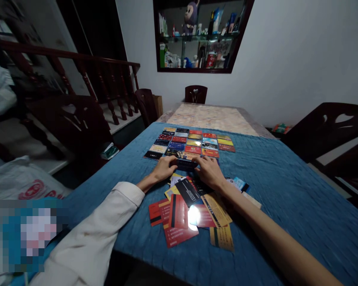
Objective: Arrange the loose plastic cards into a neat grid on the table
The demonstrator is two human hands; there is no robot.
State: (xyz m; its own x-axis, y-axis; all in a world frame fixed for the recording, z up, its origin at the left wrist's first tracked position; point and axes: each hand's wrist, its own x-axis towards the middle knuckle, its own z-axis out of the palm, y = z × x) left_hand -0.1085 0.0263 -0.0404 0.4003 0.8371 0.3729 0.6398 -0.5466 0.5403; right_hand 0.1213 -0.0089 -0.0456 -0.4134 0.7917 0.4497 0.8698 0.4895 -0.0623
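A dark card (184, 164) is held by its two ends, tilted up, just below the rows of cards. My left hand (164, 169) pinches its left end between thumb and fingers. On its right end are the fingers of my right hand (210, 171), closed round the edge. Beyond both hands, colourful plastic cards (176, 145) lie side by side in several rows. Nearer to me is a loose, overlapping pile with a red card (178, 216), a black card (187, 192) and a gold card (217, 210). My right forearm passes over part of the pile.
A blue cloth (274, 186) covers the near table, with a beige patterned cover (209, 115) at the far end. Dark wooden chairs (196, 94) stand around it. Plastic bags (24, 182) are at the left, and a glass-shelved cabinet (203, 36) is in the wall.
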